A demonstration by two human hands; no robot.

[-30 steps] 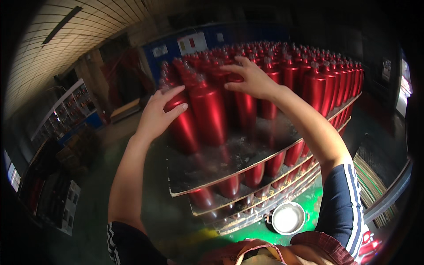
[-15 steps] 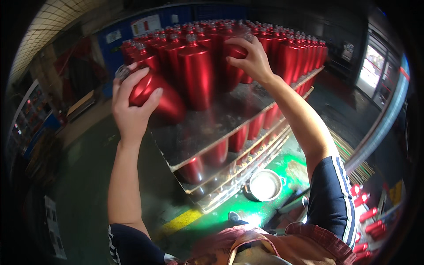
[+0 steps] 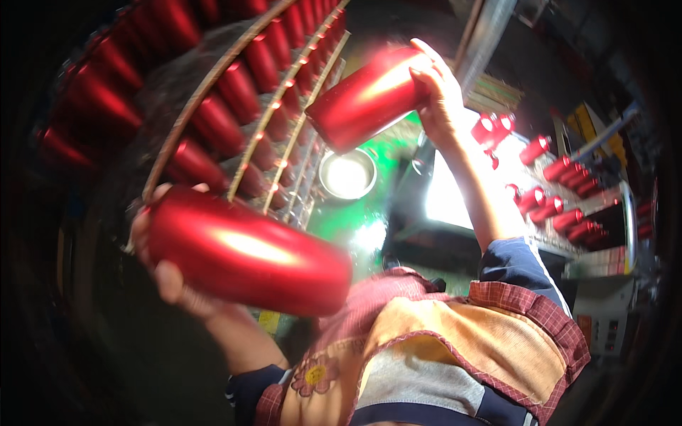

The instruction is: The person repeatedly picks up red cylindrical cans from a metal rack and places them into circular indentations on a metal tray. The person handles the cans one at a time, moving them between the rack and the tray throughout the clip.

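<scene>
My left hand (image 3: 169, 280) is wrapped round the upper end of a shiny red metal bottle (image 3: 252, 252), which lies tilted on its side close to my body. A second red bottle (image 3: 369, 103) is gripped at its neck end by my right hand (image 3: 442, 99), its base pointing left and down. Both necks are hidden by my fingers. To the left, more of the same red bottles (image 3: 106, 92) stand on a stack of boards (image 3: 206, 82), in several layers.
A round metal basin (image 3: 328, 186) sits on the green floor beside the stack. On the right, more red bottles (image 3: 558, 168) stand on a brightly lit work surface (image 3: 451, 195), near a grey control box (image 3: 600, 316). A metal post (image 3: 490, 35) rises at the upper right.
Both bottles have come off the top of the stack and toward me, one in each hand. My view has turned right, so the stack is now at the left and the lit work surface shows.
</scene>
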